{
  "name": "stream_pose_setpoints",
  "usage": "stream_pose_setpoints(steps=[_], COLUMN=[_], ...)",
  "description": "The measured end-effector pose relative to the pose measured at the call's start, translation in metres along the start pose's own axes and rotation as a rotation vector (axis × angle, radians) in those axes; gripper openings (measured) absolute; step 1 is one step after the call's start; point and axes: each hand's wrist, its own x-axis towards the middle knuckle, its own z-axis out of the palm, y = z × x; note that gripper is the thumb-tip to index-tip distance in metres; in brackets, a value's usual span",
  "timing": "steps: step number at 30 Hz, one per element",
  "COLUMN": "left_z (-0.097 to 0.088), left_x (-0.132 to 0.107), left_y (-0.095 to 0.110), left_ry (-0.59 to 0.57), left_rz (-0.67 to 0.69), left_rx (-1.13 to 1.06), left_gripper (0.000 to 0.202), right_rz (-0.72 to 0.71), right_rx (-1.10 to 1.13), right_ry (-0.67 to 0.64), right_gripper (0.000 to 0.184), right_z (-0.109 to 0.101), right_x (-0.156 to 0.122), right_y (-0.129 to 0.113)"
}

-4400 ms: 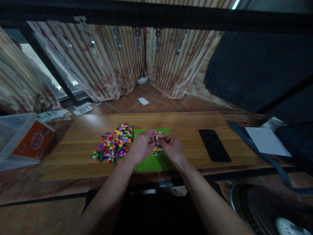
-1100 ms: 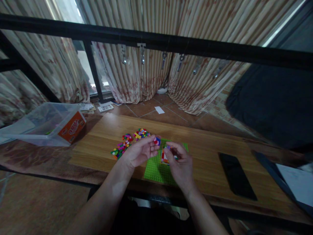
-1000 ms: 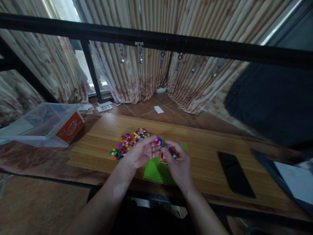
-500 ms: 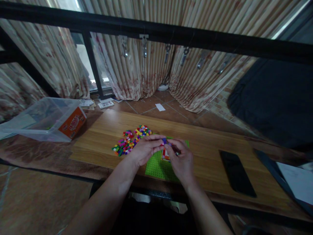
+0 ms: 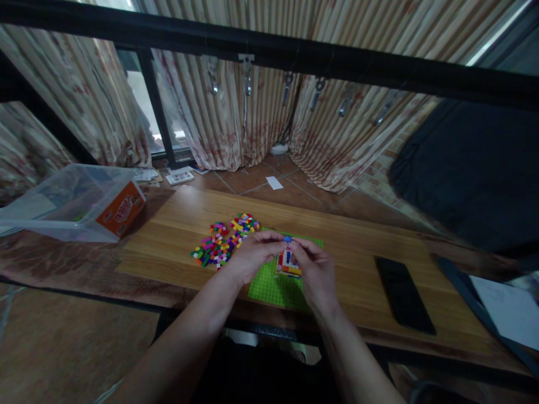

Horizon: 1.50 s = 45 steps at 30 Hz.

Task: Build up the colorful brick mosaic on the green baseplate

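Observation:
My left hand and my right hand meet over the green baseplate. Fingertips of both are closed around a small cluster of toy bricks, with a blue brick showing at the top and a bit of pink below it. Just beneath the fingers, a layered brick build in red, yellow, orange and white stands on the baseplate, its right side covered by my right hand. Left of my left hand lies a loose heap of colourful bricks.
A clear plastic bin with an orange label stands left of the wooden board. To the right lie a black phone and white paper. A dark bar with hanging metal clips crosses in front of the curtains.
Both hands stay together over the build; the fingers have shifted slightly, and the blue brick now shows above the fingertips. More of the layered build is visible. The view has moved a little.

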Motion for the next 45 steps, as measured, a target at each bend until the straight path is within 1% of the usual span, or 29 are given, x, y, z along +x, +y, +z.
stream_pose_setpoints(steps=[2, 5, 11, 16, 18, 21, 24, 28, 31, 37, 40, 45], left_z=[0.003, 0.008, 0.016, 0.018, 0.017, 0.013, 0.005, -0.004, -0.007, -0.006, -0.005, -0.004], left_x=[0.0, -0.001, -0.002, -0.003, -0.003, -0.002, 0.0, 0.002, 0.003, 0.003, 0.003, 0.001], left_y=[-0.001, -0.001, -0.002, -0.001, 0.0, 0.004, 0.008, 0.013, 0.014, 0.013, 0.013, 0.015], left_ry=[-0.008, -0.029, -0.036, -0.047, -0.032, 0.006, 0.057, 0.129, 0.134, 0.145, 0.156, 0.14], left_rz=[0.007, 0.025, 0.06, 0.047, 0.044, 0.053, 0.059, 0.052, 0.046, 0.051, 0.053, 0.048], left_rx=[0.021, 0.036, 0.052, 0.056, 0.059, 0.061, 0.06, 0.059, 0.067, 0.095, 0.092, 0.096], left_gripper=[0.03, 0.03, 0.029, 0.028, 0.029, 0.029, 0.028, 0.024, 0.021, 0.021, 0.021, 0.02], right_rz=[0.022, 0.028, 0.036, 0.043, 0.042, 0.011, -0.082, -0.227, -0.274, -0.303, -0.325, -0.342], right_rx=[0.071, 0.115, 0.127, 0.161, 0.141, 0.012, -0.212, -0.501, -0.637, -0.747, -0.793, -0.85], right_ry=[0.029, 0.033, 0.027, 0.011, 0.004, 0.03, 0.044, -0.042, -0.102, -0.184, -0.227, -0.271], right_gripper=[0.023, 0.023, 0.023, 0.022, 0.023, 0.024, 0.024, 0.024, 0.025, 0.023, 0.019, 0.015], right_z=[0.001, 0.001, -0.002, -0.003, -0.005, -0.013, -0.025, -0.043, -0.053, -0.061, -0.06, -0.058], right_x=[0.002, 0.004, 0.003, 0.003, 0.005, 0.009, 0.012, 0.014, 0.012, 0.008, 0.007, 0.006], right_y=[-0.001, -0.001, 0.0, 0.0, 0.001, 0.0, -0.002, -0.003, -0.004, -0.007, -0.007, -0.005])
